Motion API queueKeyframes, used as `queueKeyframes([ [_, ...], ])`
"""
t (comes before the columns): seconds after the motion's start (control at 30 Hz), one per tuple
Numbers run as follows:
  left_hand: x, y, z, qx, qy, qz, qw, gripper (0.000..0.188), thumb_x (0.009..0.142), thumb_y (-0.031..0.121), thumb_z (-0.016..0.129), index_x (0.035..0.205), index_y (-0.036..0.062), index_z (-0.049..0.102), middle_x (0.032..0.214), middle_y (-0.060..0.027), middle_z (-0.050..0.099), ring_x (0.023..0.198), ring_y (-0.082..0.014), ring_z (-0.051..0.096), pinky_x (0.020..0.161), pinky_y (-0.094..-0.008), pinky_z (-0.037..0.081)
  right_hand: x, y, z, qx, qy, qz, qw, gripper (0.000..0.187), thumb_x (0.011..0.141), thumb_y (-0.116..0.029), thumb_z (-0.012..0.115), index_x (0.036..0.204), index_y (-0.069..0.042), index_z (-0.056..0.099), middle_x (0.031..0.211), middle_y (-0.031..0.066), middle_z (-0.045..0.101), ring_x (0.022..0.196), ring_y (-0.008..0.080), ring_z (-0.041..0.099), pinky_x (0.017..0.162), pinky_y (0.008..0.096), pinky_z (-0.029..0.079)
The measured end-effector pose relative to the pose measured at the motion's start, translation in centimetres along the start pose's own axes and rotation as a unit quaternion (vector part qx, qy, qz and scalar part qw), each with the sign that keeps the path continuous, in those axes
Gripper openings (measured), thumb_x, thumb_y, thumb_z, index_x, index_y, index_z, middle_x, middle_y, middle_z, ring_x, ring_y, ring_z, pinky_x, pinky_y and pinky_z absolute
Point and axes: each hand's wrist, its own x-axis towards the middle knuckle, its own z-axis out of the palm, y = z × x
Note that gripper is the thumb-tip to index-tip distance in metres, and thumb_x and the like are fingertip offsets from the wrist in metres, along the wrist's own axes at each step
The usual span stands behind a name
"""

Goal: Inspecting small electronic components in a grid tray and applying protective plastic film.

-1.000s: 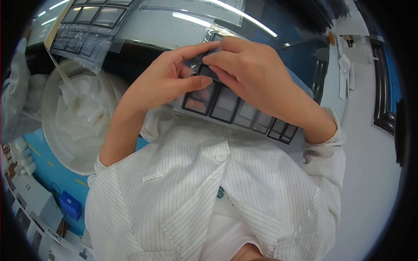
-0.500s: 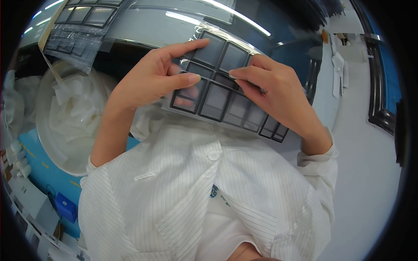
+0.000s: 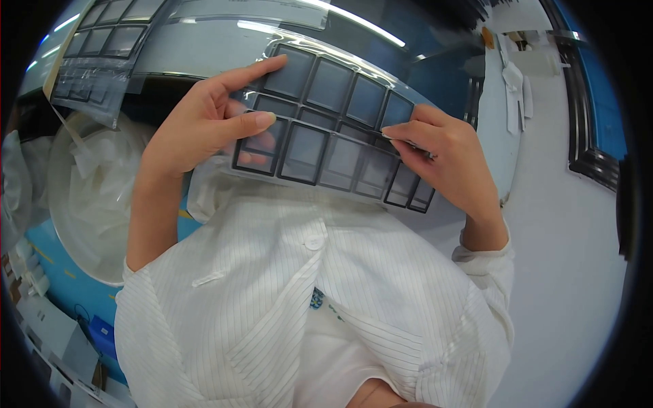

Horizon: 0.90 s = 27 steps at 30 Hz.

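A clear plastic sheet [image 3: 326,181] with rows of grey panes in black frames is held up in front of my chest. My left hand [image 3: 207,122] grips its left end, thumb on the near face. Some of its fingers show through the plastic from behind, and its index finger stretches along the upper left corner. Near the right end, my right hand [image 3: 442,149] is closed, thumb and index fingertip pinched together at the line between the upper and lower panes. Whatever lies between those fingertips is too small to make out.
On the far left, a similar framed sheet in clear film [image 3: 102,47] lies over the glossy table [image 3: 211,58]. Below it stands a whitish round bin [image 3: 61,224] with crumpled translucent film [image 3: 102,177] inside. A blue box [image 3: 102,334] is at lower left.
My right hand has slid rightward along the line between the panes, away from my left hand, uncovering more upper panes. My left hand keeps its grip. The whole view has shifted slightly.
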Motion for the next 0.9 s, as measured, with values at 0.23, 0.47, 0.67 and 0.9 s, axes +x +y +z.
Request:
queueKeyframes([
  [0.23,0.1,0.3,0.2,0.023,0.011,-0.007,1.0,0.068,0.083,0.01,0.069,0.146,0.0102,0.044,0.061,0.0109,0.049,0.053,0.0032,0.037,0.05,-0.0142,0.026,-2.9,1.5,-1.3,-0.005,-0.011,0.049,0.999,0.02,0.072,0.003,0.074,0.09,-0.005,0.072,0.071,0.0063,0.055,0.059,0.02,0.057,0.053,0.0284,0.045],
  [0.47,0.3,0.4,-0.2,0.041,0.008,-0.013,0.999,0.069,0.084,0.006,0.067,0.147,0.0053,0.04,0.068,0.0081,0.056,0.056,0.003,0.043,0.054,-0.0127,0.033,-5.2,2.7,-2.5,-0.044,-0.028,0.06,0.997,0.019,0.069,0.004,0.074,0.085,-0.004,0.073,0.072,0.0066,0.058,0.06,0.0215,0.058,0.053,0.0293,0.045],
  [0.67,0.8,0.1,-1.2,0.02,-0.027,-0.019,0.999,0.069,0.086,0.0,0.063,0.148,0.001,0.035,0.096,-0.0022,0.068,0.067,0.0003,0.057,0.065,-0.0131,0.045,-6.6,3.2,-3.5,-0.069,-0.042,0.086,0.993,0.015,0.07,0.002,0.073,0.083,-0.004,0.072,0.072,0.007,0.058,0.061,0.0226,0.059,0.054,0.0304,0.046],
  [0.9,0.6,0.3,-0.3,-0.004,-0.008,-0.016,1.0,0.068,0.087,-0.001,0.062,0.149,0.0007,0.034,0.101,-0.0044,0.069,0.07,-0.0012,0.059,0.069,-0.0152,0.047,-9.8,3.2,-6.3,-0.15,-0.083,0.186,0.967,0.01,0.074,0.002,0.068,0.083,-0.003,0.067,0.075,0.009,0.059,0.065,0.0247,0.059,0.06,0.0321,0.048],
])
